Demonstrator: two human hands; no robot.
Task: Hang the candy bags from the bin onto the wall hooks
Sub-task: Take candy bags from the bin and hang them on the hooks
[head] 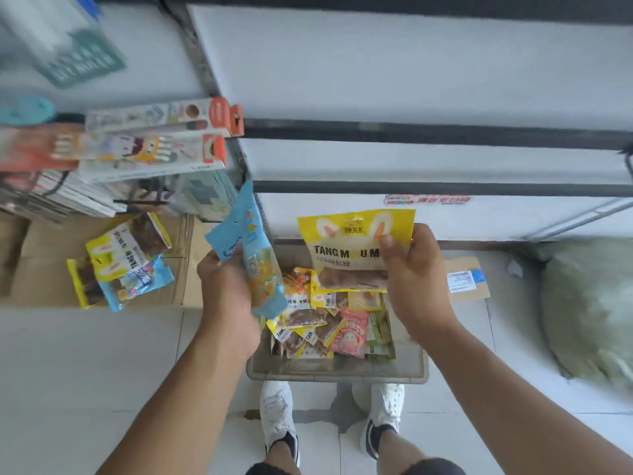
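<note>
My left hand [227, 296] grips a light blue candy bag [251, 248] above the left side of the bin. My right hand [416, 279] holds a yellow candy bag [346, 246] with rabbit ears printed on it, thumb on its front, over the bin's far side. Below both hands stands a grey plastic bin [337, 371] on the floor, holding several candy bags [329, 320], yellow, pink and green. At the left, yellow and blue candy bags [120, 265] hang from hooks; the hooks themselves are hidden behind them.
White shelves [411, 73] with dark rails fill the top of the view. Boxed goods [150, 145] hang at the upper left. Cardboard [44, 255] lies at the left, a labelled box [467, 279] right of the bin, a pale green sack [589, 310] far right. My shoes [277, 416] stand behind the bin.
</note>
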